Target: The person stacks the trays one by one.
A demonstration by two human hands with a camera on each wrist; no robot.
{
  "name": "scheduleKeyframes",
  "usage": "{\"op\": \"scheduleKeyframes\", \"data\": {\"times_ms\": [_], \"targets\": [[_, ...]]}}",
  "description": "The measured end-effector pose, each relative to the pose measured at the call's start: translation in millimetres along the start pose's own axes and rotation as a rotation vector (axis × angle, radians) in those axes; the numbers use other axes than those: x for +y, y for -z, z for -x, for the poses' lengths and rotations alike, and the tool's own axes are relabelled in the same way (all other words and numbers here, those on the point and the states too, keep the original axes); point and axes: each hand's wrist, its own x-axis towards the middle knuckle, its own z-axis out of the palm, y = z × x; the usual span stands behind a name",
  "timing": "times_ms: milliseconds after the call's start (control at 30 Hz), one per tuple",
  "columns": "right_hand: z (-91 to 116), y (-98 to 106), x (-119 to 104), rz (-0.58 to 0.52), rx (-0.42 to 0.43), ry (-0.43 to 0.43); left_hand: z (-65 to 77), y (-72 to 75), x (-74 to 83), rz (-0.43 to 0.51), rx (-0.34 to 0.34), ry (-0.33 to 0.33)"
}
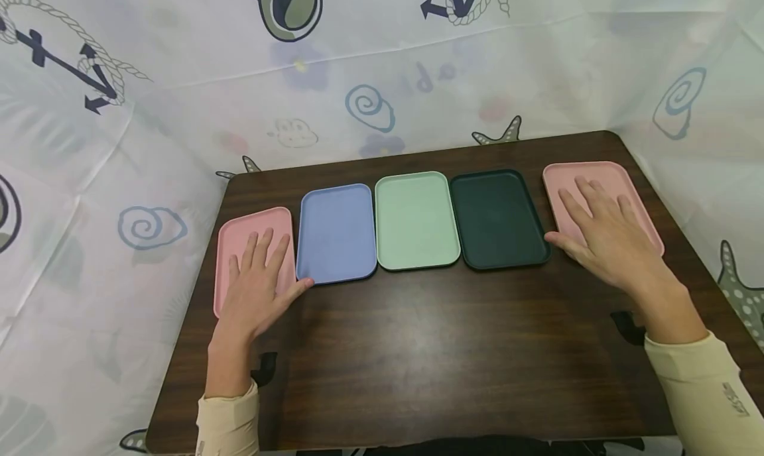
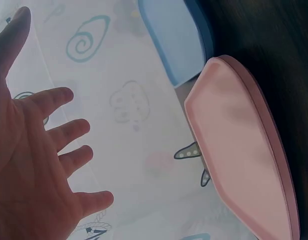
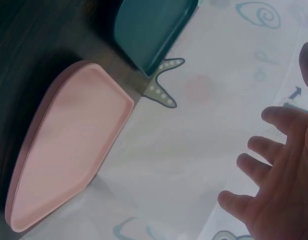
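Brown tbl (image 1: 442,350); hands (image 1: 253,290) (image 1: 617,244) unclenched, spread over pink trays (image 1: 277,220) (image 1: 622,177); R sleeve print (image 1: 735,400) illegible.

White cloth (image 1: 567,78) printed with anchors (image 1: 74,69) and shells (image 1: 370,108) hangs behind a dark brown table (image 1: 447,363).

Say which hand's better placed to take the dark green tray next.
Probably the right hand, nearer the dark green tray; the blue tray and light green tray separate the left hand from it.

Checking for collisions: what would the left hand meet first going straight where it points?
Likely the patterned cloth beyond the table, if the left hand clears the pink tray below; depth unclear.
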Motion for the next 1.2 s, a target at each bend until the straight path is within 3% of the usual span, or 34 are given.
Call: {"op": "scheduleKeyframes", "data": {"times_ms": [600, 833, 1067, 1200], "targets": [[-1, -2, 0, -0.015, -0.006, -0.002, -1.0, -2.3, -1.0, -0.006, -0.003, -0.002], [-1, -6, -2, -0.038, 0.028, -0.001, -2.1, -3.4, 0.3, -0.002, -0.028, 0.002], [-3, -13, -23, -0.179, 0.13, -0.092, -6.6, -5.9, 3.6, 0.0, -0.002, -0.025], [-6, -24, -43, -0.324, 0.108, -0.153, -14.2, -14.9, 16.2, -0.028, 0.042, -0.068]]}}
